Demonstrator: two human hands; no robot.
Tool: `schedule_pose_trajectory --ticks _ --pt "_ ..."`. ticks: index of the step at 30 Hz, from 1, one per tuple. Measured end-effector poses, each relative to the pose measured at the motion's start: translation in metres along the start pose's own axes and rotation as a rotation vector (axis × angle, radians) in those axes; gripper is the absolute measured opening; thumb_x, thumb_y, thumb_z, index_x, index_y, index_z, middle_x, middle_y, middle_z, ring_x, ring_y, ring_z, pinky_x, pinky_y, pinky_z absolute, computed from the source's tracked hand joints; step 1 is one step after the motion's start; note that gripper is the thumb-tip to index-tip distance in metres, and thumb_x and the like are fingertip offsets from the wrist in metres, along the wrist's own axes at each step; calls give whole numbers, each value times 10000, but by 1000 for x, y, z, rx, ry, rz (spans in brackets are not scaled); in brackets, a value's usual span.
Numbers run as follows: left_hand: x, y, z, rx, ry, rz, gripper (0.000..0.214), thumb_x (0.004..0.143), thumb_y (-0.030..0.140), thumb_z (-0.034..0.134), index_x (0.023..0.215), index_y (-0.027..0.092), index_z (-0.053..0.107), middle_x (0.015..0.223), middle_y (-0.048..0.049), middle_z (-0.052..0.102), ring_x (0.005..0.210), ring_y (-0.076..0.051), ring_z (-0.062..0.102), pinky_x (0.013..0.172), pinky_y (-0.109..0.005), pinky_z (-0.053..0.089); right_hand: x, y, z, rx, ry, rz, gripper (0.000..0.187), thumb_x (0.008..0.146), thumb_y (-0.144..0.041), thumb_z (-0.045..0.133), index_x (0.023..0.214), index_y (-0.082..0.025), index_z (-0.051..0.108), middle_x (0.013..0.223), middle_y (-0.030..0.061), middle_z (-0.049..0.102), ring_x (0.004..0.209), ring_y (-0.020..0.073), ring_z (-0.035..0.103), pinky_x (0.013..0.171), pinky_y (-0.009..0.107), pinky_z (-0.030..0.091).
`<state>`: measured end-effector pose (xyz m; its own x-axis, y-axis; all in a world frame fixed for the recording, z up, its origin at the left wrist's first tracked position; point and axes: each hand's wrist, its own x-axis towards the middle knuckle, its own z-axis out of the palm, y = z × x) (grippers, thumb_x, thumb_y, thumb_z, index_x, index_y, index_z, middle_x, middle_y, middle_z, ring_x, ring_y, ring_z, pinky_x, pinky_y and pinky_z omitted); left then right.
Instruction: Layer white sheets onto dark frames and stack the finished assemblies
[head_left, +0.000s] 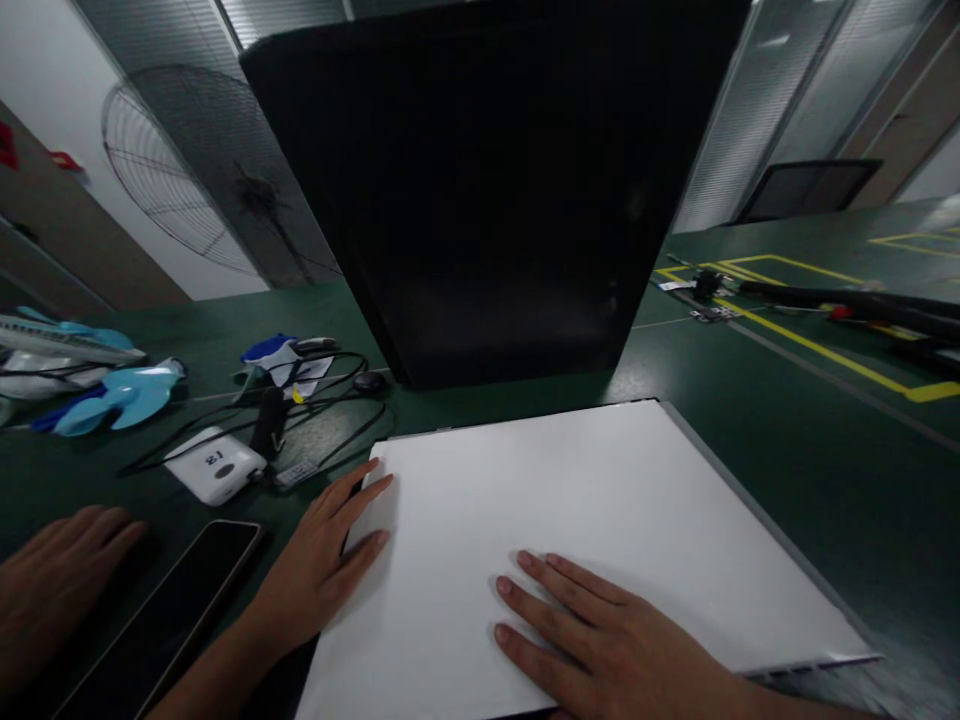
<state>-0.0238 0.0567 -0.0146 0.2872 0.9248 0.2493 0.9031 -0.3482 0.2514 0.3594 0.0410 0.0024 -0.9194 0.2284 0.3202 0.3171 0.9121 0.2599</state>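
Note:
A large white flat panel [600,510] lies on the dark green table [825,470] in front of me. My left hand [319,570] rests at the panel's left edge, fingers stretched out and apart, their tips on the white surface. My right hand [600,645] lies flat on the panel's near part with fingers spread. Neither hand holds anything. A big black board [487,190] stands upright just behind the panel.
Another person's hand [60,585] rests on the table at the far left, beside a dark phone [172,620]. A white device [214,465] with black cables [322,400], blue plastic parts [120,395] and a standing fan [195,170] are at the back left. Yellow floor lines [825,350] run at right.

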Motion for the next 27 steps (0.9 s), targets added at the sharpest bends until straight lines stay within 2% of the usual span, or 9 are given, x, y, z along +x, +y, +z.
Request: schedule_pose_trajectory --ticks 5,7,10,13,18,23,27 --pt "-1 -1 0 26 -3 74 615 1040 399 483 1628 400 302 1709 -32 314 1529 -340 389 1212 -559 396 0 4 -14 152 -84 -9 614 1045 -559 426 1566 -238 468 1598 26 415 1444 243 462 1180 353 453" --pt "-1 -2 -1 43 -23 89 639 1045 412 487 1642 406 260 1722 -35 281 1541 -339 366 1214 -558 390 0 4 -16 180 -74 -5 631 1039 -557 442 1574 -224 453 1599 41 413 1456 233 447 1207 346 424" --pt "-2 -3 0 56 -38 86 641 1046 434 502 1641 406 264 1728 -37 264 1549 -333 352 1216 -547 390 -1 3 -14 149 -12 -21 564 1055 -489 445 1553 -227 479 1584 59 434 1425 210 487 1220 338 399" --pt "-3 -5 2 47 -24 86 619 1061 418 473 1643 397 264 1733 -34 250 1561 -323 327 1231 -540 365 -3 0 -11 37 28 -43 507 1061 -465 439 1506 -241 532 1545 57 487 1366 201 549 1188 335 435" --pt "-6 -5 1 39 -39 81 603 1079 409 443 1652 361 260 1736 -56 236 1566 -315 316 1247 -527 335 -7 -5 -10 -7 105 20 521 1045 -494 469 1493 -240 552 1540 44 496 1352 195 559 1224 330 390" --pt "-9 -3 -1 59 -36 79 594 1095 389 411 1660 348 235 1739 -36 219 1572 -285 305 1256 -493 329 -6 -6 -10 -22 106 1 546 1025 -544 488 1499 -278 550 1514 12 527 1316 194 588 1154 315 464" --pt "-11 -4 1 77 -37 95 590 1100 397 385 1663 313 232 1737 -54 204 1575 -283 295 1254 -500 327 -5 -8 -14 39 69 8 562 1015 -546 517 1511 -283 537 1518 10 520 1348 187 564 1153 307 472"
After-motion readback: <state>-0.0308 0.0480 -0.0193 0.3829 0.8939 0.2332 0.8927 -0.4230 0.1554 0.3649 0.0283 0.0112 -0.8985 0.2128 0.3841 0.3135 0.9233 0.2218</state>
